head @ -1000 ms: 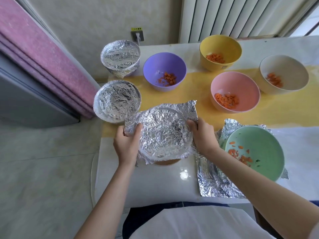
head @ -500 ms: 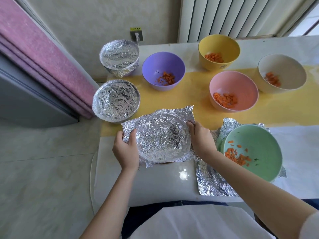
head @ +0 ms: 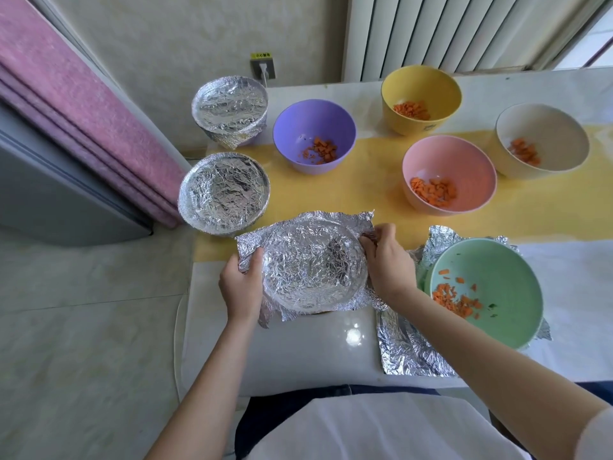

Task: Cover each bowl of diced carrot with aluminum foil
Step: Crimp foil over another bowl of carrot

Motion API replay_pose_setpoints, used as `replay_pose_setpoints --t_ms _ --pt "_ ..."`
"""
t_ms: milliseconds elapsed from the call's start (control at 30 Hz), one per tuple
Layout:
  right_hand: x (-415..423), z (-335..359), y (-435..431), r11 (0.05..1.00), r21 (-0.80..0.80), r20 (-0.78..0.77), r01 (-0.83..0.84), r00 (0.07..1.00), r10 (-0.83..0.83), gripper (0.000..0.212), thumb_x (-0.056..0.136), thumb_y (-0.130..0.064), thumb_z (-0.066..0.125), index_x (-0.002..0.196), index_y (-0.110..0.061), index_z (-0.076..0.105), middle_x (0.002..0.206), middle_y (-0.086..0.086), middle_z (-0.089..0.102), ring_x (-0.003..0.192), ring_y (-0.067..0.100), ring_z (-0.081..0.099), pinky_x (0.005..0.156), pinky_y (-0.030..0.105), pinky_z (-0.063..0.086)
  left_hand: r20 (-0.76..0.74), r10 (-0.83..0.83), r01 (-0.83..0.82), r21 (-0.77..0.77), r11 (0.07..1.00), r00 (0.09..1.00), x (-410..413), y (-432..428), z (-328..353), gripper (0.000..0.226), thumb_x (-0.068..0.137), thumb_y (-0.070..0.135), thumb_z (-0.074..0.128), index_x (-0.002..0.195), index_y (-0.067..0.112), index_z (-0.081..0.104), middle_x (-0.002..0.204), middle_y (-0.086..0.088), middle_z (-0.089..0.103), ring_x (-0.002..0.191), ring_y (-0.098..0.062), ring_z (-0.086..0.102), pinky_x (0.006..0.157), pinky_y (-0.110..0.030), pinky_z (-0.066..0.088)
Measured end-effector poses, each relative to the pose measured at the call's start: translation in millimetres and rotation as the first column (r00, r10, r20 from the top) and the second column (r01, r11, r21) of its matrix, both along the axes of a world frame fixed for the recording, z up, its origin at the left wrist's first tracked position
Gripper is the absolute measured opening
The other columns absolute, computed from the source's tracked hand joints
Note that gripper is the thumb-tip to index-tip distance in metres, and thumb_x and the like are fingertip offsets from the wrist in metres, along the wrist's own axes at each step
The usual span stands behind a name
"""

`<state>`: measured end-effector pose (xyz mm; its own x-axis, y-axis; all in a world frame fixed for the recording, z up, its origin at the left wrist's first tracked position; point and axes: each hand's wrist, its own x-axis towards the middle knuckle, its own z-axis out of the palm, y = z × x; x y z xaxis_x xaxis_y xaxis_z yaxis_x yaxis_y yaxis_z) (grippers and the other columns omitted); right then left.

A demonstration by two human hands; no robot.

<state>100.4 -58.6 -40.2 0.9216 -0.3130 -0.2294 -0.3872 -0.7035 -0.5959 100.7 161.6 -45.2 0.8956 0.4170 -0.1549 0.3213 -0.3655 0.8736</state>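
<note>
A sheet of crinkled foil (head: 311,263) lies over a bowl at the table's front, its corners still sticking out. My left hand (head: 242,283) grips the foil's left edge against the bowl's side. My right hand (head: 386,260) pinches the foil's right edge near the far corner. Two foil-covered bowls (head: 224,194) (head: 230,109) stand at the left. Open bowls hold diced carrot: purple (head: 313,122), yellow (head: 421,86), pink (head: 449,161), cream (head: 544,131) and green (head: 497,270).
The green bowl sits on a loose foil sheet (head: 408,350) at the front right. A yellow runner (head: 374,197) crosses the white table (head: 298,353). A pink curtain (head: 76,114) hangs at the left, and a wall socket (head: 263,66) and a radiator (head: 447,31) are behind.
The foil-draped bowl has come down and a little toward me. My right hand moved up to the foil's far right corner; my left hand shifted onto the left edge.
</note>
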Motion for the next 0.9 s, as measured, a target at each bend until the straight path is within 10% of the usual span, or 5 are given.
replay_pose_setpoints --t_ms 233,500,633,767,900 --pt "6.8 21.1 7.0 0.937 -0.275 0.598 -0.217 0.724 0.344 0.034 0.074 0.010 0.058 0.099 -0.011 0.050 0.089 0.014 0.056 0.085 0.026 0.049 0.076 0.033 0.040 0.017 -0.022 0.020 0.134 0.991 1.000 -1.9 -4.4 8.5 0.053 0.086 0.031 0.065 0.060 0.017 0.021 0.051 0.000 0.021 0.057 -0.022 0.016 0.049 -0.034 0.018" --pt "14.1 -6.5 22.8 0.736 -0.464 0.160 -0.493 0.771 0.617 0.055 0.088 -0.020 0.063 0.136 -0.002 0.044 0.144 0.016 0.042 0.137 0.035 0.033 0.111 0.044 0.014 0.015 0.011 -0.013 0.175 0.985 1.000 -3.4 -4.2 6.0 0.042 0.085 0.034 0.065 0.065 0.016 0.033 0.054 0.002 0.030 0.055 -0.019 0.022 0.049 -0.033 0.019" --pt "15.2 -8.9 25.2 0.682 -0.539 0.123 -0.494 0.755 0.644 0.057 0.087 -0.026 0.062 0.136 -0.002 0.045 0.144 0.016 0.042 0.136 0.034 0.035 0.113 0.045 0.016 0.172 0.074 -0.124 0.302 0.945 0.982 -5.9 -9.5 14.4 0.031 0.082 0.026 0.069 0.097 0.007 0.049 0.096 -0.007 0.051 0.080 -0.019 0.047 0.064 -0.029 0.034" --pt "14.1 -13.5 28.5 0.656 -0.575 0.110 -0.489 0.748 0.654 0.053 0.090 -0.030 0.051 0.135 -0.002 0.046 0.144 0.015 0.041 0.136 0.032 0.035 0.117 0.043 0.016 0.372 -0.443 0.160 0.591 0.791 0.816 -10.3 -19.5 22.0 0.010 0.085 0.013 0.053 0.094 0.009 0.054 0.096 -0.012 0.055 0.090 -0.022 0.048 0.075 -0.031 0.039" --pt "14.2 -17.4 26.5 0.645 -0.574 0.103 -0.505 0.736 0.669 0.056 0.088 -0.029 0.055 0.135 -0.001 0.046 0.144 0.015 0.041 0.136 0.033 0.035 0.114 0.041 0.013 -0.034 -0.736 0.479 0.780 0.403 0.676 0.2 -31.8 3.1 0.045 0.095 0.031 0.036 0.132 0.007 0.048 0.142 -0.011 0.042 0.136 -0.027 0.029 0.113 -0.040 0.020"
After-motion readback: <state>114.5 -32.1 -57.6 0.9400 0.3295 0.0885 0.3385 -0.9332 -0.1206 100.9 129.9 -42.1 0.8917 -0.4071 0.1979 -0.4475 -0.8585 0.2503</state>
